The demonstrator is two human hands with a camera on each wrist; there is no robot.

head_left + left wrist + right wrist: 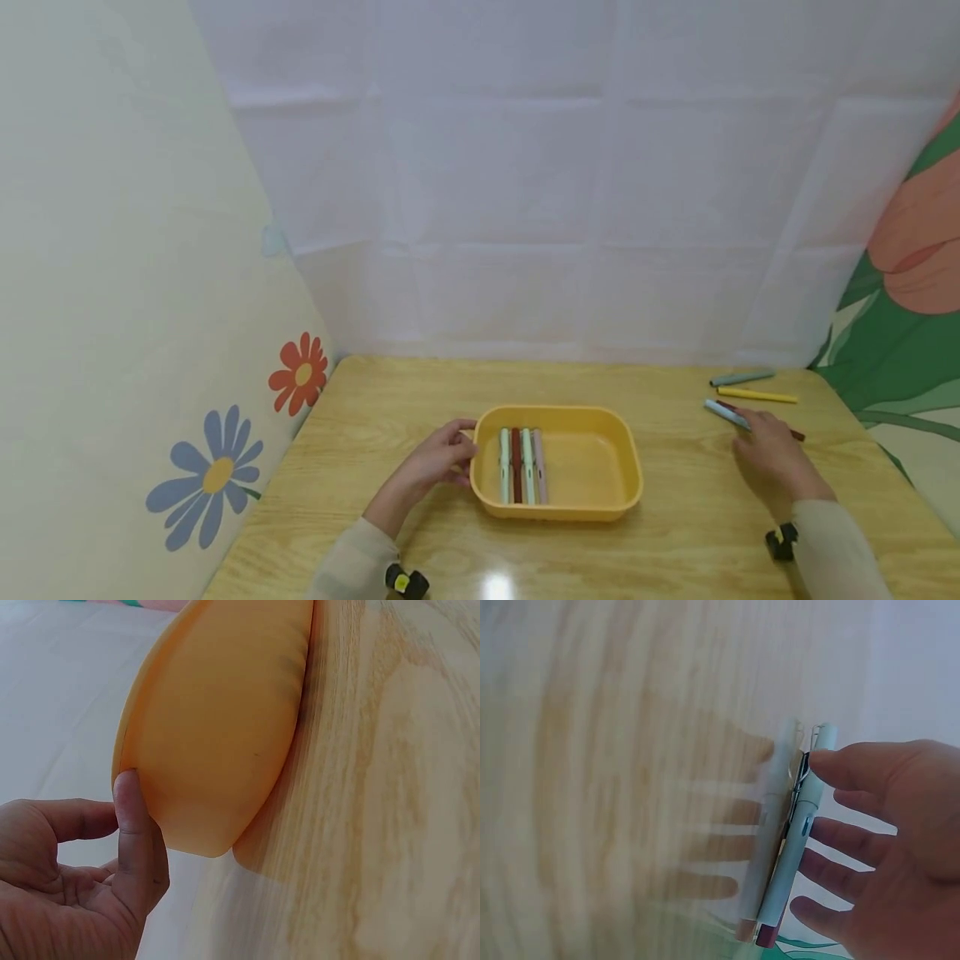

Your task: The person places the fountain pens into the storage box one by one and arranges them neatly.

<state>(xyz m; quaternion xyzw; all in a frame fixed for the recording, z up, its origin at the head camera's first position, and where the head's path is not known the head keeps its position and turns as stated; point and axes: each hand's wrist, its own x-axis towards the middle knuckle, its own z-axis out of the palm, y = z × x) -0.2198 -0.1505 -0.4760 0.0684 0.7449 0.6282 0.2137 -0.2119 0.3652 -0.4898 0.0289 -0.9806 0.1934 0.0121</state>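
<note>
A yellow plastic tray (592, 514) stands on the wooden table, and my left hand (437, 460) pinches its left rim between thumb and fingers. Several pens lie side by side in its left part: pale green (504, 467), dark red (517, 467), another pale green (529, 468) and pinkish (540, 467). On the right of the table, my right hand (776, 454) reaches over a light blue pen (791, 851). Its thumb and fairly straight fingertips are at that pen, which lies against a dark red pen (798, 435). The right hand partly covers both pens in the head view.
Behind the right hand lie a yellow pen (757, 394) and a grey-green pen (742, 378), near the table's back right corner. A white cloth (480, 208) hangs along the back edge. Flower-patterned panels (225, 475) flank the wooden table (405, 392).
</note>
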